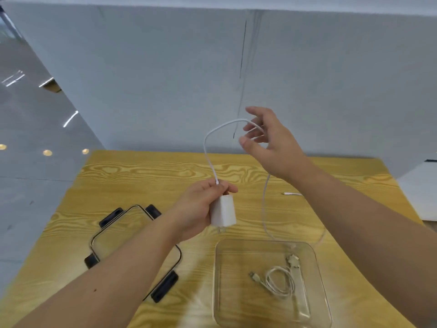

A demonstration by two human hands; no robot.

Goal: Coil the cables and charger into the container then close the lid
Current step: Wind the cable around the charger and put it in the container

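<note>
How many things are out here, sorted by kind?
Cables: 2, a coiled cable in the container and a cable in the hands
Chargers: 1, the charger
Containers: 1, the clear container
Lids: 1, the lid
Total: 5

Bright, even, cool light fills the scene, with only faint, soft shadows on the worktop [142, 176]. At far left a glossy grey surface [35, 119] mirrors round lamps and strip lights as small glare spots. Wide-angle distortion bends the straight edges near the frame borders and stretches both forearms. The picture is slightly soft overall, and the clear container [220, 280] at lower right shows pale reflections and smeared edges.
</note>
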